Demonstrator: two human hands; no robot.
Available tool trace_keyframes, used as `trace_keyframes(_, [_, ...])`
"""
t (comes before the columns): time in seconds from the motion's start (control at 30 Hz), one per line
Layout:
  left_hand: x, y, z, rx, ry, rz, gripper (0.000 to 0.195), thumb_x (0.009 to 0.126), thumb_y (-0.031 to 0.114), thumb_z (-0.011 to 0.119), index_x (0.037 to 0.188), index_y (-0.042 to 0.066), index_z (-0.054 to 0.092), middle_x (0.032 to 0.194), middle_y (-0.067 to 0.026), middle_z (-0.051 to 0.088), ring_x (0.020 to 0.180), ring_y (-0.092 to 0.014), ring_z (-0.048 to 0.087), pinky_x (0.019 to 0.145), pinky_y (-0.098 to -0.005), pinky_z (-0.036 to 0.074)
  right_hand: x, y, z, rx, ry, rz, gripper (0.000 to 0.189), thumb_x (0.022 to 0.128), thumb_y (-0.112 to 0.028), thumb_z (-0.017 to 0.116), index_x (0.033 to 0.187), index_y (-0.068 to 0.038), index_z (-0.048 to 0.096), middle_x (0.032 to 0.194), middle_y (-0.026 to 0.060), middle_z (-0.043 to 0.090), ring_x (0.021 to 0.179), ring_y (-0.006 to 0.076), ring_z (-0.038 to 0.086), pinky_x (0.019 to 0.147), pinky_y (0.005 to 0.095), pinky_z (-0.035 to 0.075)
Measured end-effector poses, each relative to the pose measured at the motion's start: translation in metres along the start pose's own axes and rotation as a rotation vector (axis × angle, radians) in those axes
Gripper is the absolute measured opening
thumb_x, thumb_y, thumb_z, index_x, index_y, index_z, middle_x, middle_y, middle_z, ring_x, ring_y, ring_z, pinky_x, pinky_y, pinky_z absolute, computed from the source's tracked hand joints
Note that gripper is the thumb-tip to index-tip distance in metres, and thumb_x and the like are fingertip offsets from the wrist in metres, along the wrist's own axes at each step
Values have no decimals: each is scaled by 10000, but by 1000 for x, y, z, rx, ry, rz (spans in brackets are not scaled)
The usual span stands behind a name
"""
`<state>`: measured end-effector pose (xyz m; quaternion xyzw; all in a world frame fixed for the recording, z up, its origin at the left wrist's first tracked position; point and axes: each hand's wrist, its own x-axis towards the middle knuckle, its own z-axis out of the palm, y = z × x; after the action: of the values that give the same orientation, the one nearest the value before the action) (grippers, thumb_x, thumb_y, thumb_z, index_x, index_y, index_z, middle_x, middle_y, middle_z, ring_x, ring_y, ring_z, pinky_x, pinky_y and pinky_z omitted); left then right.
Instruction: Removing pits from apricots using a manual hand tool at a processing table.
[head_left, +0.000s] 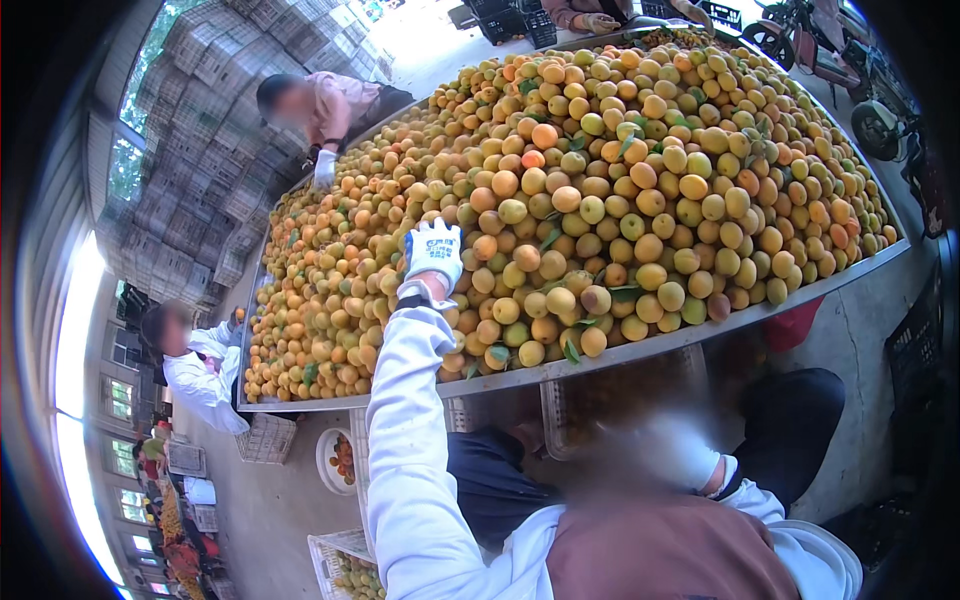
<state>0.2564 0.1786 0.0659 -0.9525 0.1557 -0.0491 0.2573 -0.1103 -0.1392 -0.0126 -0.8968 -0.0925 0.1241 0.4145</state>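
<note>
A wide metal-rimmed sorting table (675, 341) is heaped with yellow-orange apricots (566, 199), with green leaves among them. My left hand (434, 251), in a white glove with blue edges and printing, reaches out over the heap. Its back faces up and its fingertips rest at the fruit; whether they grip one is hidden. My right hand (686, 454), in a white glove, is low near my lap, below the table's near rim. It is partly blurred, and what its fingers do cannot be made out.
Co-workers sit at the table's left side (206, 367), far left corner (337, 105) and far edge (592, 19). Crates (266, 439) and a white tub of fruit (321, 461) stand on the floor at left. A crate (551, 420) sits beneath the near rim. Parked scooters (874, 127) stand at right.
</note>
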Motion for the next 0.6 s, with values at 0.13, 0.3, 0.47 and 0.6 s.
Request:
trace_keyframes(0.13, [-13, -58, 20, -793, 279, -108, 405, 845, 235, 720, 1212, 90, 628, 1166, -150, 647, 1080, -341, 631, 893, -404, 526, 10, 0, 1, -8, -29, -16, 240, 831, -252, 732, 869, -23, 670, 901, 177, 655, 770, 385, 653, 709, 448, 524])
trace_keyframes(0.3, [-48, -74, 10, -2705, 32, 118, 460, 990, 360, 567, 1356, 84, 523, 1226, -176, 639, 1121, -361, 635, 907, -529, 565, 17, 9, 8, -43, -81, -5, 236, 829, -252, 727, 874, -26, 675, 906, 176, 657, 766, 386, 658, 700, 448, 526])
trace_keyframes(0.47, [-45, -49, -6, -2864, 25, 216, 474, 1000, 342, 512, 1373, 49, 502, 1288, -231, 596, 1131, -413, 627, 879, -531, 572, 17, 64, 68, 30, -86, -143, 274, 842, -299, 710, 903, -34, 678, 925, 179, 662, 774, 383, 667, 700, 453, 527])
trace_keyframes(0.6, [-37, -36, -23, -2817, 8, 27, 509, 1001, 442, 508, 1309, 40, 556, 1184, -193, 649, 1032, -366, 664, 789, -501, 599, 23, 0, 11, -18, -196, -26, 283, 858, -319, 689, 943, -49, 680, 943, 185, 659, 791, 384, 670, 716, 454, 532])
